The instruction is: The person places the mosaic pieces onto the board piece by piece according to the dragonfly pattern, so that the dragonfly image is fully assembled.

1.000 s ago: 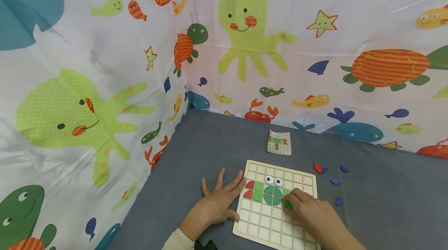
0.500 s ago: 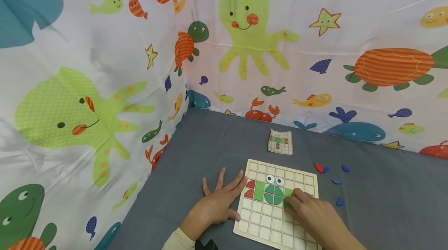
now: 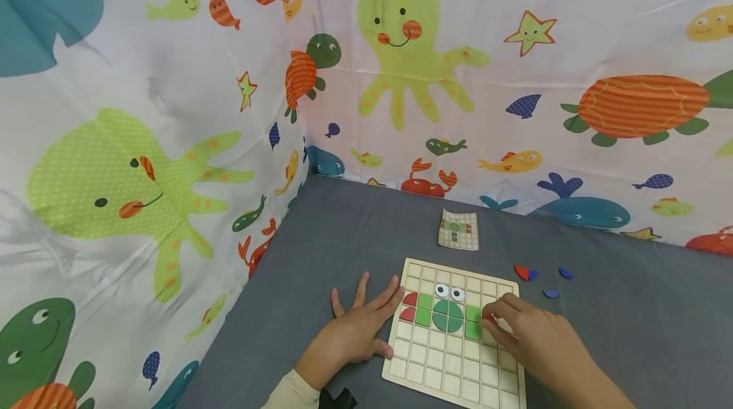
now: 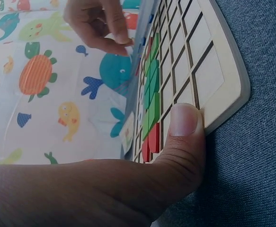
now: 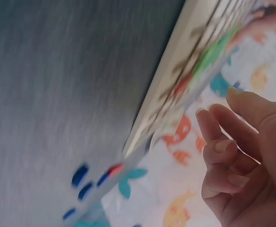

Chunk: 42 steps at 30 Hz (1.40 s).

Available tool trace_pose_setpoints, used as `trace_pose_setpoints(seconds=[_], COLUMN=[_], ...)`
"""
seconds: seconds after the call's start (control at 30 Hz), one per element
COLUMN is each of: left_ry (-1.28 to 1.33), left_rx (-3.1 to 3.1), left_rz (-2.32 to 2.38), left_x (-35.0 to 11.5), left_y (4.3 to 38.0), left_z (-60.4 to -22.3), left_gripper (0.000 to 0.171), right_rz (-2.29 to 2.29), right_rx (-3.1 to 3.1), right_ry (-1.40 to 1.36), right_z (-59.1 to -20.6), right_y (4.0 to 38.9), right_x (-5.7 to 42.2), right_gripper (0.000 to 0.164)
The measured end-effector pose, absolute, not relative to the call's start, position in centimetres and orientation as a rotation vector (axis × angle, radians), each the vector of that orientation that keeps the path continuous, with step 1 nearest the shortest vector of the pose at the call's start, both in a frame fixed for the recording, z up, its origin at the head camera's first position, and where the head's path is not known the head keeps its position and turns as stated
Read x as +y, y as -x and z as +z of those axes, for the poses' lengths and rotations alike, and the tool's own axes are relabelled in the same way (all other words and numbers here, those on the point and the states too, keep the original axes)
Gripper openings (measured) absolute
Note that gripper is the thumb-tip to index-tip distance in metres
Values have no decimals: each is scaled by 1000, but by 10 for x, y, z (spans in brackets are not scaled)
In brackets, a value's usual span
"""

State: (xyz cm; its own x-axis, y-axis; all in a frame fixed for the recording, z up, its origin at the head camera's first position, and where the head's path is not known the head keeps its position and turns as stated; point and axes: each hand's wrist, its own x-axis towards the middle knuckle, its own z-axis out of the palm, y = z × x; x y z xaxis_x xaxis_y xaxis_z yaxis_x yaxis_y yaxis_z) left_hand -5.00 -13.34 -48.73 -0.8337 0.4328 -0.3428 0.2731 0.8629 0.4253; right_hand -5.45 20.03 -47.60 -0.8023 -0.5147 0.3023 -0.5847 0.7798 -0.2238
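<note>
Our flat left hand (image 3: 357,332) braced the puzzle board (image 3: 455,367); our empty right hand (image 3: 529,336) hovered loosely curled; three blue pieces (image 3: 551,294) and one pattern card (image 3: 458,230) lay beyond.

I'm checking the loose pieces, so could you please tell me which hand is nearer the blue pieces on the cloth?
Right. The right hand hovers over the board's right side, just below the blue pieces; the left hand lies beyond the board's left edge.

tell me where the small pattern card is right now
In the head view the small pattern card lies flat on the grey table, just beyond the wooden grid board, near the sea-animal curtain.
</note>
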Motion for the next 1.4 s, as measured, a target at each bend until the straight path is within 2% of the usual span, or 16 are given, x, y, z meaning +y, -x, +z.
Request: trace_pose_setpoints(seconds=[0.27, 0.5, 0.97, 1.4], left_ry=[-509, -500, -510, -503], left_rx=[2604, 2601, 2602, 2591], left_rz=[494, 490, 490, 500], left_x=[-133, -132, -131, -132], left_y=[49, 50, 49, 50], left_z=[-485, -484, -483, -482], left_gripper=[114, 114, 113, 112], right_rz=[423, 411, 290, 285], right_rx=[-2876, -2907, -3050, -3072], right_ry=[-602, -494, -458, -448], right_z=[-460, -466, -488, -486], right_y=[73, 93, 131, 145], right_x=[232, 255, 262, 256], right_gripper=[16, 17, 34, 32])
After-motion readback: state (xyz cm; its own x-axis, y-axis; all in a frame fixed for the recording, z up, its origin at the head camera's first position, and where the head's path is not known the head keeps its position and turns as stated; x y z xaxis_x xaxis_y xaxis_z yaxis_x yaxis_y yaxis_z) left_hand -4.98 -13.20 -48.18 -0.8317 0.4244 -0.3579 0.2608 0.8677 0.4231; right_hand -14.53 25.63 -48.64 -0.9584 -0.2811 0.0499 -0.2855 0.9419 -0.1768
